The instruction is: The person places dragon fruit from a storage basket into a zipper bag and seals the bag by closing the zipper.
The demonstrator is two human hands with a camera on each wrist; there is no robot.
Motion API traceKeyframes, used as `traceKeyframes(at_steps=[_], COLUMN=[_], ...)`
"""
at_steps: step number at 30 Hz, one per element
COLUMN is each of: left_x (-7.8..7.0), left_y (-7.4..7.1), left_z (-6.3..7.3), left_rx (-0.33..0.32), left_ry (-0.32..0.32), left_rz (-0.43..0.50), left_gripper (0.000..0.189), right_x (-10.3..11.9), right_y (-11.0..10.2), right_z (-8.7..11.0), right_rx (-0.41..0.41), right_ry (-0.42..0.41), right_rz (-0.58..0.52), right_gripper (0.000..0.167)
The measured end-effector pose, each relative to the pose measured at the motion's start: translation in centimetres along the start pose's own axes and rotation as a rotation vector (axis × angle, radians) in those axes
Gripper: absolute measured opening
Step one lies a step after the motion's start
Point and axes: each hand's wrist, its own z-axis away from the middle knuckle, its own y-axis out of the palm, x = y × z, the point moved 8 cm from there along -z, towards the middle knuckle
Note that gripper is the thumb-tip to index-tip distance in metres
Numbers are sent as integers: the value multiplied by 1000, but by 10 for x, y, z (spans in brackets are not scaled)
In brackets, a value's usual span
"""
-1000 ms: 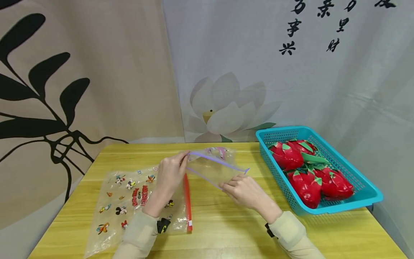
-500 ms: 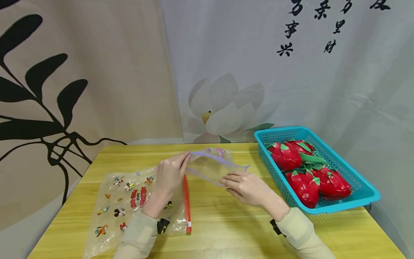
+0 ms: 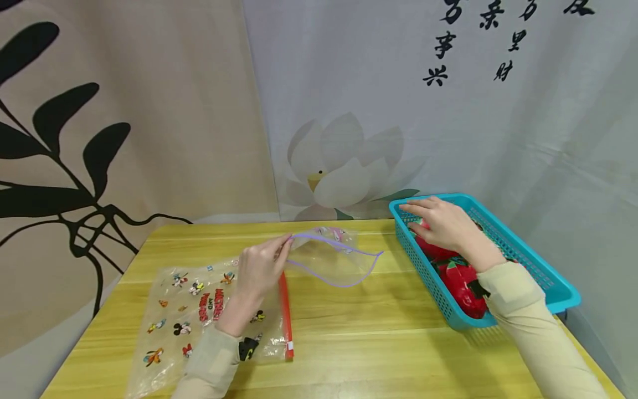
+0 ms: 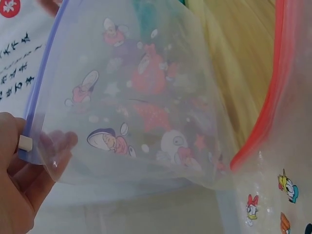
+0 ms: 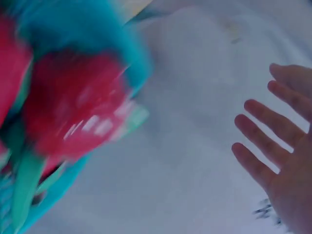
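Head: left hand pinching a purple-edged bag over the counter; right hand, spread wide, above red fruits in a blue basket. Left wrist: thumb beside the bag's white slider. Right wrist (partly blurred): straight fingers, apparently apart from the fruits.

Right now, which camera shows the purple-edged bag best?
The left wrist view: the purple-edged bag looms largest there, its printed figures and pale slider showing, held by the left hand. The head view shows it smaller, gaping open; the right wrist view, none.
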Motion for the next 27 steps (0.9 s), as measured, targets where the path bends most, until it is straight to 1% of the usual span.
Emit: traceKeyframes(at_steps=[3,6,9,11,12,14,16,21,24,27], left_x=[1,3,5,5,5,5,5,5,5,5], left_y=[-1,-1,-1,-1,-2,-2,-2,-2,-1,-1], left_z=[1,2,2,2,2,2,1,2,2,2], left_rx=[2,2,-2,-6,-8,-12,-16,-14,-9,-9], left_ry=[-4,-9,-7,-2,1,10,16,25,24,23], left_rz=[9,25,39,44,45,44,43,48,50,49], left_gripper=[14,14,14,14,14,13,13,13,13,13], right_x=[-36,-61,-78,-84,-86,-90,-90,-86,-82,-81], right_y=[17,37,56,66,71,77,81,91,96,100], right_z=[1,7,16,22,24,27,29,29,29,28], right_rx=[149,305,451,522,544,564,561,539,535,531], right_ry=[87,144,191,220,228,238,231,184,162,163], right_rz=[18,11,-20,-55,-69,-90,-103,-97,-74,-51], right_gripper=[46,53,62,68,71,76,81,91,91,89])
